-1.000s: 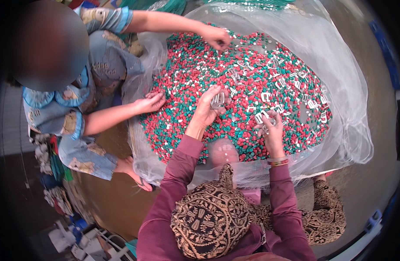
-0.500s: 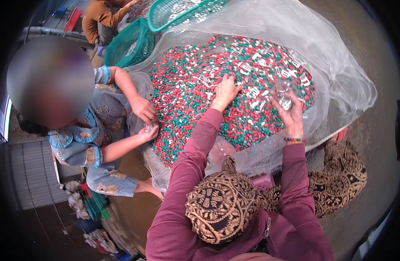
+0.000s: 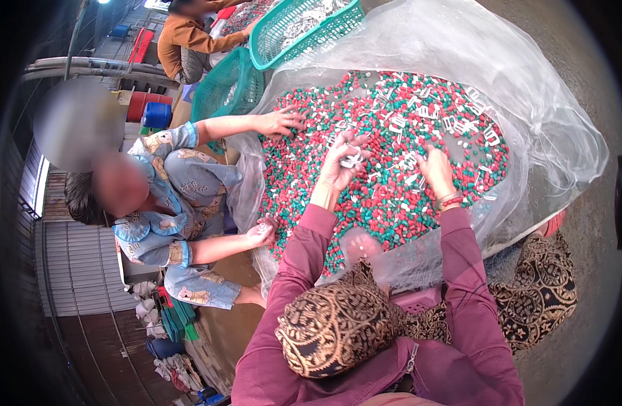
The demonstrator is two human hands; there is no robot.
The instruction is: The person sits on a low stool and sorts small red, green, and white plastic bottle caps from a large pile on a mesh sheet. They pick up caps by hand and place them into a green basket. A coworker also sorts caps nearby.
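Before me spreads a wide heap of small red, green and white pieces, like plastic nuggets, lying on a pale mesh sheet. My left hand, over the heap's middle, is turned up with curled fingers around a few white plastic pieces. To its right, my right hand reaches palm-down to the heap, fingers apart, the fingertips beside loose white plastic pieces. Larger white loop-shaped pieces lie scattered over the far right part.
Left of the heap a co-worker sits, one hand over the pieces, the other closed near the edge. Beyond are a green basket with white pieces, a second green basket and a person in orange. My patterned-cloth knee is below.
My left hand has turned up from the heap and now holds white pieces. My right hand, which held clear pieces, has turned down to the heap. The co-worker's hands have moved apart.
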